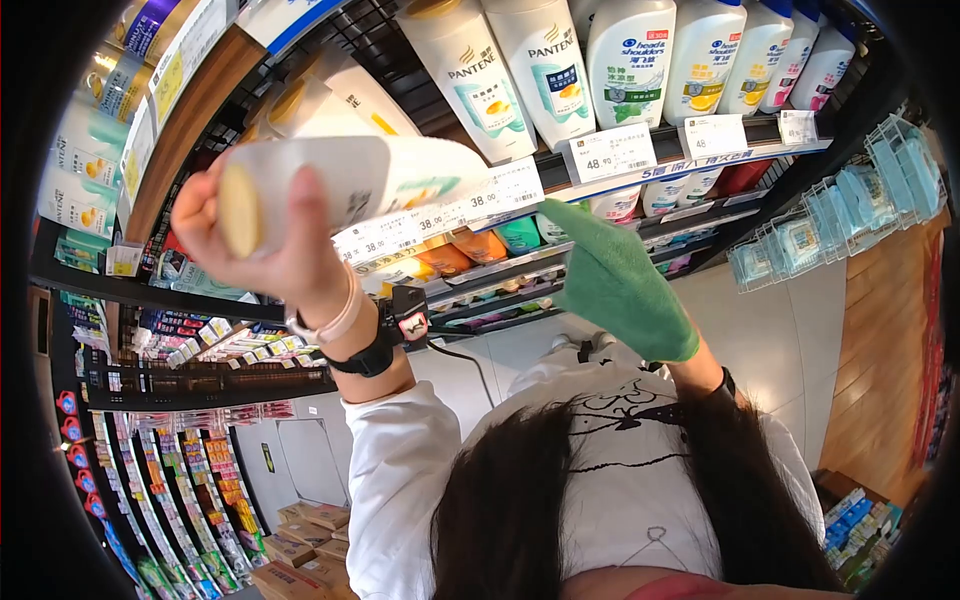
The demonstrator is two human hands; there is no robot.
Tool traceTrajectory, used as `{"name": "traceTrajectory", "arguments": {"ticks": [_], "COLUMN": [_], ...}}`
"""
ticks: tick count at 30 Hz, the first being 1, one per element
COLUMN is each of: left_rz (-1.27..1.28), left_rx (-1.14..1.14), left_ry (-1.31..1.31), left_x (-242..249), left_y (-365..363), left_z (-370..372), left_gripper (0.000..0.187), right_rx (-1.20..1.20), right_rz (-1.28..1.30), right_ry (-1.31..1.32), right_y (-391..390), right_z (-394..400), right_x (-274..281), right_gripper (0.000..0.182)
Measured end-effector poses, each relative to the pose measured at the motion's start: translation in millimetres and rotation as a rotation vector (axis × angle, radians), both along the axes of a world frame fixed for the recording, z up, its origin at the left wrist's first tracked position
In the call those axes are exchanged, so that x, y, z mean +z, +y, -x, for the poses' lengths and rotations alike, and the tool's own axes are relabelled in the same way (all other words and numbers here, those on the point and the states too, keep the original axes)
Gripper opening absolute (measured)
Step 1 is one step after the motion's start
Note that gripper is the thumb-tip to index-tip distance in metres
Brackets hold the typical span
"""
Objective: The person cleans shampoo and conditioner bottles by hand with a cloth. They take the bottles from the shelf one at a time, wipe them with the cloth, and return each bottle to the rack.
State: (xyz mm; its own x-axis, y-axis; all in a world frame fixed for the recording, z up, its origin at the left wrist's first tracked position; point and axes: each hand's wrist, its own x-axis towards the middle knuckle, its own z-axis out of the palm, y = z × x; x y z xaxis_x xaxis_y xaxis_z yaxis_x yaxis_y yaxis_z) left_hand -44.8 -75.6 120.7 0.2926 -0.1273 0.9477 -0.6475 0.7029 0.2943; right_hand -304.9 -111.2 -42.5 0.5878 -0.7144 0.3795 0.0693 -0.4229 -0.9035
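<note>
My left hand (290,215) is closed around a white shampoo bottle (400,175) with a gold cap (241,206). The bottle lies tilted on its side in front of the shelf edge, cap end to the left, its label smeared by motion. A green cloth mitt (620,285) covers my right hand (625,270) down to the wrist. That hand is near the price tags, to the right of the bottle and apart from it. The cloth hides its fingers, with one narrow tip pointing up and left.
Upright Pantene bottles (485,85) and Head & Shoulders bottles (628,65) line the shelf above, behind price tags (612,150). Wire baskets (840,215) hang at the right. Another shelf of Pantene products (80,150) stands left. Cardboard boxes (300,550) sit lower left.
</note>
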Motion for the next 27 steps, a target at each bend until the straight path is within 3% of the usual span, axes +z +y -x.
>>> {"name": "traceTrajectory", "arguments": {"ticks": [2,7,9,13,15,18,19,23,27], "left_rz": [-0.006,-0.199,-0.367,-0.704,-0.847,-0.884,-0.843,-0.825,-0.695], "left_rx": [-0.177,-0.394,-0.595,-0.738,-0.892,-0.903,-0.887,-0.975,-0.892], "left_ry": [0.075,0.434,0.511,0.594,0.8,0.889,0.871,0.726,0.729], "left_x": [7.5,-1.1,-8.4,-32.3,-51.0,-87.2,-90.0,-119.4,-122.6], "left_y": [13.0,17.6,15.4,2.3,2.8,9.1,11.6,21.5,28.9], "left_z": [3.1,30.2,48.2,64.2,68.7,91.9,99.5,109.5,121.9], "left_gripper": [0.039,0.048,0.042,0.04,0.041,0.041,0.041,0.043,0.048], "right_rx": [0.108,0.477,0.596,0.666,0.608,0.428,0.342,0.01,0.025], "right_rz": [-0.066,-0.227,-0.265,-0.529,-0.663,-0.758,-0.723,-0.648,-0.648], "right_ry": [-0.116,-0.432,-0.426,-0.366,-0.367,-0.475,-0.475,-0.364,-0.305], "right_y": [-0.4,-6.6,3.8,25.3,30.2,28.1,28.2,21.5,7.6], "right_z": [-7.3,-11.4,-21.5,-31.2,-28.9,-29.3,-29.9,-30.5,-35.5], "right_x": [-3.6,-7.0,5.8,18.4,19.5,12.0,19.4,32.3,56.7], "right_gripper": [0.061,0.089,0.1,0.085,0.081,0.044,0.024,0.02,0.024]}}
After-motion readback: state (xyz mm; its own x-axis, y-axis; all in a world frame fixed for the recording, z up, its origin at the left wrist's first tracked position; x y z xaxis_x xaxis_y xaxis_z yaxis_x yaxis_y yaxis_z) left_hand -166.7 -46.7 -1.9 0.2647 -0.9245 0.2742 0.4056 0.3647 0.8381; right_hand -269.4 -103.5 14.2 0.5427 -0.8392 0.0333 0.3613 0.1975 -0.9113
